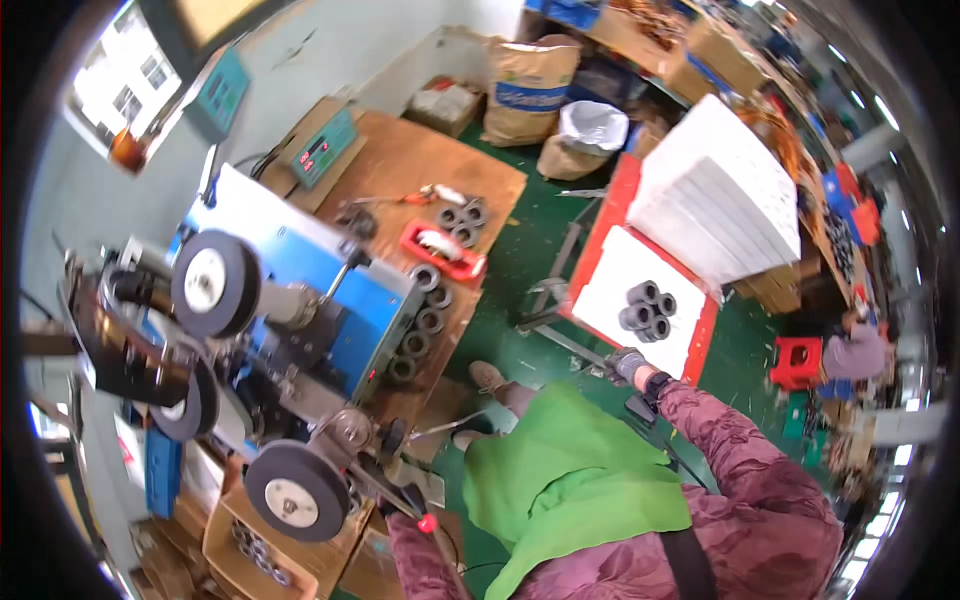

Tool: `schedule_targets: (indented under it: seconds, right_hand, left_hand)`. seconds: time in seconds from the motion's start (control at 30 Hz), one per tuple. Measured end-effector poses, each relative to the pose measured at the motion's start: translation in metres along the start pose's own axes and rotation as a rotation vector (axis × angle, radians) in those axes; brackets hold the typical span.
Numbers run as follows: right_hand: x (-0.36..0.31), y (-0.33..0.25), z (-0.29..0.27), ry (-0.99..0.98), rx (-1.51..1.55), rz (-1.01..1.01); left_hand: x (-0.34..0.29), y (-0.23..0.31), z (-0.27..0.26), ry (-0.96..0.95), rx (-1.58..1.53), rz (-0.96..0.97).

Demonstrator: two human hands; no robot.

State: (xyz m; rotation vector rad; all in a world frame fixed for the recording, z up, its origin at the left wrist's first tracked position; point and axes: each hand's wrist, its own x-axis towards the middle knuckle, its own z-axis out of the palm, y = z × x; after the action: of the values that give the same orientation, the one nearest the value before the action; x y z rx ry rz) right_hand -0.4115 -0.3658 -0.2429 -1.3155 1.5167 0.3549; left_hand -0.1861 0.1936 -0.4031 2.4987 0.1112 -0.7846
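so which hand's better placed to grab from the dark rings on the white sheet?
Right hand: gloved, at the red tray's near edge, close to the ring cluster. The left hand cannot be made out, low by the machine.

The right hand (pixel 628 364) wears a grey glove, and its sleeve (pixel 745 455) is dark pink with a crinkly pattern. The apron (pixel 560 470) is bright green. The rings (pixel 648 308) are dark grey on a white sheet (pixel 610 285) with a red tray (pixel 705 345) edge. The machine (pixel 300 265) is blue, and the floor (pixel 530 250) is green.

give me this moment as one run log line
right hand: gloved, at edge of red-rimmed white tray | dark ring-shaped metal parts: clustered on tray, untouched | left hand: by red-knobbed lever, hidden
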Motion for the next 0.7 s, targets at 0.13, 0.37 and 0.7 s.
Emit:
schedule_targets:
  seconds: [0.13,0.37,0.7]
  right_hand:
    - [0.005,0.043,-0.079,0.373,-0.321,-0.200]
    - [-0.011,-0.026,-0.092,0.777,-0.699,-0.132]
    - [0.028,-0.020,-0.051,1.094,-0.342,-0.720]
  left_hand:
    - [-0.023,-0.017,-0.002,-0.029,0.137,-0.009]
    - [-0.058,-0.032,-0.028,0.027,0.147,-0.004]
    - [-0.096,-0.001,-0.072,0.224,-0.828,-0.195]
